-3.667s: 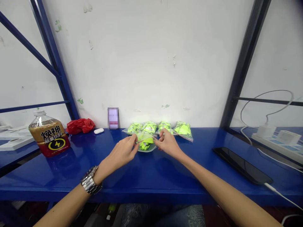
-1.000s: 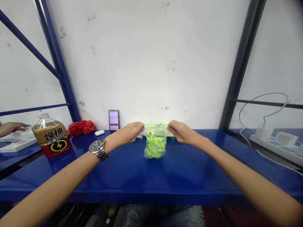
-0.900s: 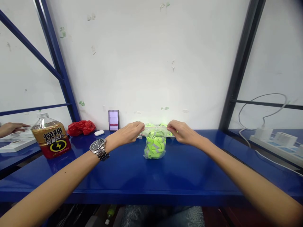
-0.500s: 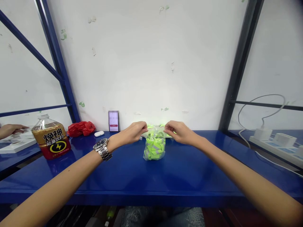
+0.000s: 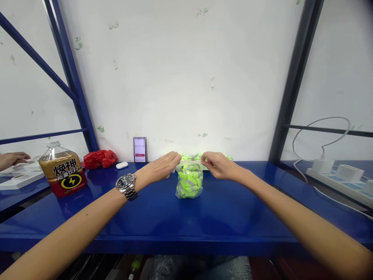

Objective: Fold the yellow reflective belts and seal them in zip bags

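Table point(image 5: 189, 223): blue, its front edge nearer than the clear bag point(image 5: 189, 184).
Clear bag: upright at mid-table, between the hands, packed with yellow-green, grey-banded strips point(image 5: 190, 179).
Left grip: left hand point(image 5: 166, 163) pinching the clear bag's top at its left corner.
Right grip: right hand point(image 5: 218, 165) pinching the top's right corner.
Drink bottle point(image 5: 64, 171): well left of the clear bag.
Green packs point(image 5: 186, 157): behind the clear bag, partly hidden.
Phone point(image 5: 140, 149): upright, behind and left of the clear bag.
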Available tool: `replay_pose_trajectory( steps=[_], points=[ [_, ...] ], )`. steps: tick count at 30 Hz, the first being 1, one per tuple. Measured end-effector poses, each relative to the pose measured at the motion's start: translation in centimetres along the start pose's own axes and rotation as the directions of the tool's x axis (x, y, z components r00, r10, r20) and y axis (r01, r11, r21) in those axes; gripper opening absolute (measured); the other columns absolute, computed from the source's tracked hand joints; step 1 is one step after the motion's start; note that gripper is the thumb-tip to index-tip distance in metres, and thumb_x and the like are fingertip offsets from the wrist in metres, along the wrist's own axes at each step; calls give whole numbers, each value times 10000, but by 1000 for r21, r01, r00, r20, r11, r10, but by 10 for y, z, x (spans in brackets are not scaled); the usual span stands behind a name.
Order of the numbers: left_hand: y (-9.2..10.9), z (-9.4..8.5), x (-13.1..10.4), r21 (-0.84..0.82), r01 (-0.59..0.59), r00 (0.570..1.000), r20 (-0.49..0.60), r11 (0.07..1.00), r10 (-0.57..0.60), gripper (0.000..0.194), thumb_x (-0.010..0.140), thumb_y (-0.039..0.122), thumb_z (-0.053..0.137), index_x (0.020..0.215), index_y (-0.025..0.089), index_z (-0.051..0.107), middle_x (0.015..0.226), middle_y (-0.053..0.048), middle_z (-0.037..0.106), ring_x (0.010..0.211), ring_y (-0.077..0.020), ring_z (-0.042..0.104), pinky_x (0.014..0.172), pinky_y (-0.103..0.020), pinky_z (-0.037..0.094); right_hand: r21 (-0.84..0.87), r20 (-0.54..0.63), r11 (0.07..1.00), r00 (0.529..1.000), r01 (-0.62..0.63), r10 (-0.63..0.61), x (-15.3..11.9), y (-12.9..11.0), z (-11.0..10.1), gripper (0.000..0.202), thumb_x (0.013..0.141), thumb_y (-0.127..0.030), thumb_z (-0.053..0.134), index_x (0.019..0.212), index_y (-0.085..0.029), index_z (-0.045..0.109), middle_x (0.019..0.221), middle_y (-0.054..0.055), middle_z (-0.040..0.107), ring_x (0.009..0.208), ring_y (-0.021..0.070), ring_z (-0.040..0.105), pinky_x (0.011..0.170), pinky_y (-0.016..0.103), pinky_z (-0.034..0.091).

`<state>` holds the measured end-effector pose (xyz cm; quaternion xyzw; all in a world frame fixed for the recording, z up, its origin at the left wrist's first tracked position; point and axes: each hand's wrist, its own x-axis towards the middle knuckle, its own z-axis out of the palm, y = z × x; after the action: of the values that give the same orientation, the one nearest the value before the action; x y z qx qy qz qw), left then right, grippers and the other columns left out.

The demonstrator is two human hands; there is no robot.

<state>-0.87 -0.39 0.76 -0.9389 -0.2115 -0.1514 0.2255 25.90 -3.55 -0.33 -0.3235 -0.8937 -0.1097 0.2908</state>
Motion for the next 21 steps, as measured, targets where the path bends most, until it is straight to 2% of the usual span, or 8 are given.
replay_pose_trajectory(
  steps=[2,4,7,11,15,21],
  points=[
    [-1,0,1,-12,4,1000,1,1000,-3,350,671,-74,308,900,170,409,885,-70,467,773,-185,427,662,-297,353,2,-9,1000,1000,15,-15,1,-2,0,147,899,-161,372,828,-173,500,733,32,520,603,134,415,582,264,312],
    [0,-1,2,-80,27,1000,-11,996,-28,276,763,-38,314,905,174,418,884,-62,469,781,-179,436,677,-293,365,10,-28,1000,1000,5,-5,1,-3,0,157,899,-169,384,824,-170,522,732,32,522,607,132,428,587,263,323],
    [1,-3,5,-224,69,997,-28,972,-78,139,929,130,314,933,179,443,896,-57,484,777,-166,456,693,-290,383,20,-43,999,998,-35,36,0,-3,1,142,893,-191,427,838,-169,557,730,31,532,615,132,449,590,261,338],
    [4,-3,11,-317,92,995,-18,944,-102,192,981,271,295,934,176,455,898,-57,501,761,-156,467,684,-288,385,54,-28,997,998,-50,52,3,-4,0,127,898,-220,463,865,-167,574,766,45,565,659,140,487,610,263,361],
    [6,-5,16,-280,78,997,2,957,-81,151,968,231,318,897,172,437,868,-49,496,734,-145,451,663,-277,371,90,2,995,999,-38,38,10,-5,0,130,916,-239,469,867,-165,565,759,35,572,656,134,488,613,259,366],
    [8,-3,15,-118,10,1000,6,993,-9,169,948,136,269,886,161,424,843,-55,481,704,-146,426,646,-283,357,1,29,1000,1000,-6,6,13,-10,4,127,926,-182,408,848,-167,508,788,46,543,636,136,446,577,263,330]
  ],
)
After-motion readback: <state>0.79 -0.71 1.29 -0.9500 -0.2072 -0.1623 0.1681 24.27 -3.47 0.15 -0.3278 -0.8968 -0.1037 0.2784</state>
